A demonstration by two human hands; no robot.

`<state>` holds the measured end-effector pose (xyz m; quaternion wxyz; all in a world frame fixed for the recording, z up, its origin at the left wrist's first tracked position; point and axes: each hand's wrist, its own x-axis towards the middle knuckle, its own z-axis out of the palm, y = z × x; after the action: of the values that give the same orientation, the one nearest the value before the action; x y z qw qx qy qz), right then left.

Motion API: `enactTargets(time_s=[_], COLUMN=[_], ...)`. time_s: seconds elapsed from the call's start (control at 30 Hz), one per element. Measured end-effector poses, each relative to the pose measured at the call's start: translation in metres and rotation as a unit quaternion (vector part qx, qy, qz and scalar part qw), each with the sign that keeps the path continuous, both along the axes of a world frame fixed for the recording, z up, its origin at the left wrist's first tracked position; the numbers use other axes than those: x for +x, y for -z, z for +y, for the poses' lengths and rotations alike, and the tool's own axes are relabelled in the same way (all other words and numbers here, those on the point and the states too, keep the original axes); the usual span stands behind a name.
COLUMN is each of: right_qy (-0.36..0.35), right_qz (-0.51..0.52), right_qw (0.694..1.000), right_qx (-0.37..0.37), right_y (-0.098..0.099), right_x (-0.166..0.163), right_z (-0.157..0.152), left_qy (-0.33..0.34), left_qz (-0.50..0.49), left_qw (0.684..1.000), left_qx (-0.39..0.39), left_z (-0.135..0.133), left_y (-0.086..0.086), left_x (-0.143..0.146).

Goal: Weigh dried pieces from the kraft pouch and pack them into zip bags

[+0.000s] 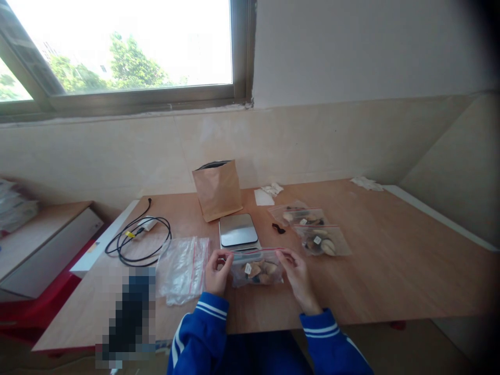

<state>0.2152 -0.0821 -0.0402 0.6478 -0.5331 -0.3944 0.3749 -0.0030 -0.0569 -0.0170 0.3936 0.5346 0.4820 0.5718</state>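
Note:
Between my two hands stands a clear zip bag [255, 268] with brown dried pieces and a small white packet inside. Its red zip edge runs along the top. My left hand [217, 271] pinches the left end of that edge, fingers closed. At the right end, my right hand [296, 273] grips the same edge between thumb and fingers. Just behind the bag lies a kitchen scale [238, 230] with a silver plate, its near side partly hidden by the bag. Flat zip bags [183, 271] lie stacked left of my left hand.
Several filled zip bags [326, 240] lie at the right, near a small black item [278, 228]. A brown paper pouch [217, 190] stands open behind the scale. A coiled black cable [121, 255] is at the left; white tissue [272, 189] lies by the wall.

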Motion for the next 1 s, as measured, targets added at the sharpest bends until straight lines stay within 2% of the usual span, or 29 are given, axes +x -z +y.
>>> enactTargets(time_s=[0.27,0.4,0.6,0.67,0.8,1.0], right_qy=[-0.011,-0.065,-0.116,-0.131,-0.119,-0.120], right_qz=[0.043,0.105,0.139,0.140,0.122,0.091], right_qw=[0.999,0.992,0.983,0.981,0.985,0.989], right_qx=[-0.001,0.001,-0.010,-0.021,-0.022,-0.001], right_y=[-0.0038,-0.0054,-0.0013,0.0004,0.0014,-0.0071], right_x=[-0.0002,-0.0020,-0.0032,-0.0030,-0.0033,-0.0040], right_z=[-0.0022,-0.0041,-0.0025,-0.0022,-0.0022,-0.0047], left_qy=[0.040,0.071,0.059,0.057,0.050,0.069], left_qz=[-0.016,-0.025,-0.005,-0.003,-0.002,0.006], left_qw=[0.999,0.996,0.997,0.997,0.998,0.997], left_qx=[-0.026,-0.038,-0.045,-0.047,-0.048,-0.030], left_z=[-0.0008,-0.0010,0.0002,0.0000,0.0000,-0.0005], left_y=[-0.0010,-0.0029,-0.0022,-0.0018,-0.0015,-0.0055], left_x=[0.0033,0.0047,0.0057,0.0056,0.0051,0.0084])
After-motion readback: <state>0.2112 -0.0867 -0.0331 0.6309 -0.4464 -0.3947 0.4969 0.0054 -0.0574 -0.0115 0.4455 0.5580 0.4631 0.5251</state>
